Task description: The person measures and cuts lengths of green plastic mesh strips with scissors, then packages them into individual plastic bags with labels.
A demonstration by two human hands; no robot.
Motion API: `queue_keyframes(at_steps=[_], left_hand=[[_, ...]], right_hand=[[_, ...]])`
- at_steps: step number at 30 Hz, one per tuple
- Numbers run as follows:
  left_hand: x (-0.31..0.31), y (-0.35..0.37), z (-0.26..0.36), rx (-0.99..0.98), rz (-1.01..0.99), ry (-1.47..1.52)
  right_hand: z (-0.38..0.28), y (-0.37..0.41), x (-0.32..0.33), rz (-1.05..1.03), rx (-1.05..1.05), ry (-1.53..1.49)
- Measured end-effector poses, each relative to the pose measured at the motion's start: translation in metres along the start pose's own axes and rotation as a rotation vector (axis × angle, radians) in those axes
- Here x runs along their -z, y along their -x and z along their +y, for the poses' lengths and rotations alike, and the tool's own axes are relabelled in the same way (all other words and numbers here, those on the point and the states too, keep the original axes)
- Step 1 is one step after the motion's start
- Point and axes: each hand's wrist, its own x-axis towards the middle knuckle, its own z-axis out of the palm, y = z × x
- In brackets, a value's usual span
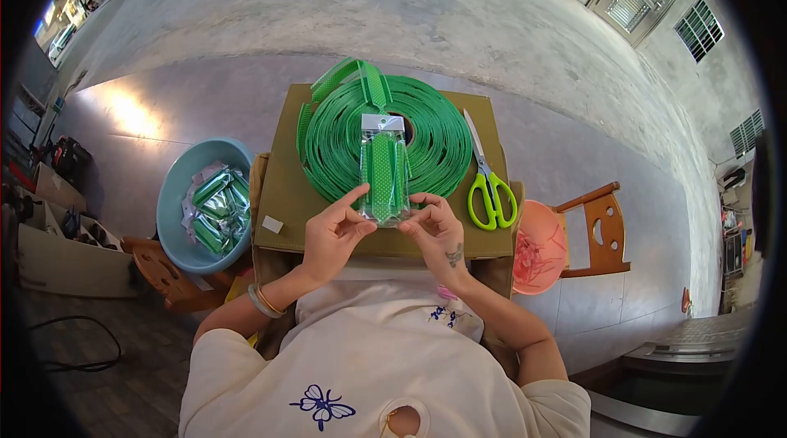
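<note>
Between both hands is a clear plastic packet of green dotted ribbon (383,172), with a pale header at its top. My left hand (334,233) pinches its lower left side between thumb and fingers. At the lower right corner, my right hand (434,233) closes on the same packet. Behind the packet lies a large roll of green ribbon (434,135) on a brown cardboard box (287,167), its loose dotted end looping up at the back left. Scissors with lime-green handles (492,200) rest right of the roll, blades pointing away from me.
On the left, a blue basin (166,213) holds several similar green packets above a wooden chair (164,274). A pink basin (551,229) with reddish strips is at the right, beside another wooden chair (602,229). A small white piece (272,224) lies on the box.
</note>
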Motion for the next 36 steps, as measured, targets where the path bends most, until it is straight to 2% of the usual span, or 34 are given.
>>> queue_keyframes(at_steps=[2,3,5,9,12,32,36], left_hand=[[-0.003,0.004,-0.003,-0.012,0.069,0.094],[-0.004,0.005,-0.004,-0.018,0.104,0.141],[0.0,0.005,-0.002,0.151,0.062,0.202],[0.003,0.002,0.004,0.54,-0.006,0.513],[0.002,0.001,0.003,0.607,0.014,0.528],[-0.003,0.005,0.0,0.598,0.053,0.603],[-0.005,0.006,0.001,0.58,0.06,0.571]], right_hand=[[0.009,0.002,-0.001,-0.013,-0.063,-0.042],[0.003,0.002,-0.002,-0.044,-0.187,-0.17],[-0.017,0.0,-0.002,-0.105,-0.433,-0.427],[-0.013,-0.002,-0.002,-0.089,-0.495,-0.426],[-0.006,0.001,-0.005,-0.036,-0.484,-0.427],[0.002,-0.002,-0.007,-0.024,-0.403,-0.486],[0.001,-0.001,-0.006,0.001,-0.463,-0.49]])
